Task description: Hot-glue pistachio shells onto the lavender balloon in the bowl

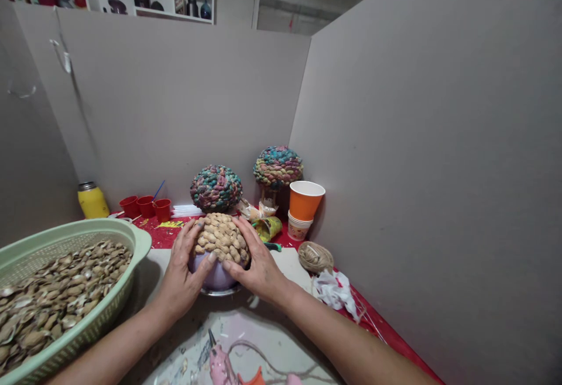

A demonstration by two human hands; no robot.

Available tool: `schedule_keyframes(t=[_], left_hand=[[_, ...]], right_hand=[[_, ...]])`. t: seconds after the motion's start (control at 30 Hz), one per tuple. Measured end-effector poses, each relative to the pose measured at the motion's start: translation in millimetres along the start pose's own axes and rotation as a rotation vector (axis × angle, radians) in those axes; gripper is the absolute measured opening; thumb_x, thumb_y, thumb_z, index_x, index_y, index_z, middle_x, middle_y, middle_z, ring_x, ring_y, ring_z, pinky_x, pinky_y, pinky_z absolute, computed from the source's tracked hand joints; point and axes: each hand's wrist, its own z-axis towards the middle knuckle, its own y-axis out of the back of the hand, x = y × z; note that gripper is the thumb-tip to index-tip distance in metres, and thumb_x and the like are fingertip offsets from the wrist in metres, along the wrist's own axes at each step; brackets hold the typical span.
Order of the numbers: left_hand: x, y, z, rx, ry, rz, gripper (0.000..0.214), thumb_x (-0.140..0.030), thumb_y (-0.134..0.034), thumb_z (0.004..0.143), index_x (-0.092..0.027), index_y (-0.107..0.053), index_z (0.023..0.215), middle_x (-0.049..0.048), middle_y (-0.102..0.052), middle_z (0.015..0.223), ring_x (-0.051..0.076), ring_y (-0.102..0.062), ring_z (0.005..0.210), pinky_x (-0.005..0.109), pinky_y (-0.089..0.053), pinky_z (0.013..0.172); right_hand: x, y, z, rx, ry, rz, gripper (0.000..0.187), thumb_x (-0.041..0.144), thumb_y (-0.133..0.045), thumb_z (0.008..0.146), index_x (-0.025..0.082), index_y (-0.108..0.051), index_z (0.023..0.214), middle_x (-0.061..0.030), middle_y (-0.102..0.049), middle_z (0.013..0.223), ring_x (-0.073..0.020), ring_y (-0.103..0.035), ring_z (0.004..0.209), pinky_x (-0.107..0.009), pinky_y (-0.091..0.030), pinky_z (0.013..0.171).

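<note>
A purple ball (218, 278), its top covered with peanut shells (223, 236), sits in a shallow metal dish (220, 292) in front of me. My left hand (188, 259) is curved round its left side, thumb on the purple surface. On the opposite side my right hand (257, 259) cups it, with the thumb at the lower edge of the shells. Between them the two hands hold the ball. Nearer to me a pink glue gun (220, 365) lies on the pale board (175, 350), nozzle pointing away.
At left stands a green basket (127, 279) of shells. Behind are red cups (146, 206), a yellow bottle (93, 200), a painted shell ball (216, 188), another on a stand (278, 167) and an orange paper cup (305, 200). Twine (315, 256) and crumpled tissue (334, 291) lie right.
</note>
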Motion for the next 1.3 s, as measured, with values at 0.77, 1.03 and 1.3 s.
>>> schedule_keyframes(t=[0.77,1.03,1.3], left_hand=[[2.8,-0.5,-0.7,0.005,-0.042,0.057,0.056,-0.037,-0.055,0.092,-0.028,-0.035,0.143,0.0121,-0.033,0.153,0.028,-0.028,0.143,0.056,-0.024,0.116],[2.3,-1.7,-0.2,-0.004,-0.042,0.066,0.056,-0.037,-0.055,0.092,-0.028,-0.035,0.143,0.0124,-0.033,0.153,0.028,-0.029,0.143,0.056,-0.026,0.116],[0.9,-1.1,0.1,0.003,-0.038,0.053,0.054,-0.037,-0.053,0.093,-0.029,-0.036,0.143,0.0116,-0.034,0.153,0.027,-0.028,0.143,0.056,-0.025,0.117]], right_hand=[[-2.5,-2.7,0.1,-0.038,0.003,0.015,0.077,0.047,-0.065,0.081,0.021,-0.034,0.147,-0.0142,-0.032,0.154,-0.0306,-0.027,0.143,-0.05,-0.027,0.116],[1.3,0.3,0.8,-0.033,0.002,0.028,0.077,0.046,-0.065,0.08,0.019,-0.035,0.146,-0.0158,-0.033,0.153,-0.0312,-0.028,0.143,-0.05,-0.028,0.115],[-1.4,-1.6,0.5,-0.037,-0.002,0.018,0.078,0.048,-0.065,0.08,0.022,-0.033,0.147,-0.0133,-0.032,0.154,-0.0298,-0.027,0.143,-0.051,-0.027,0.115]])
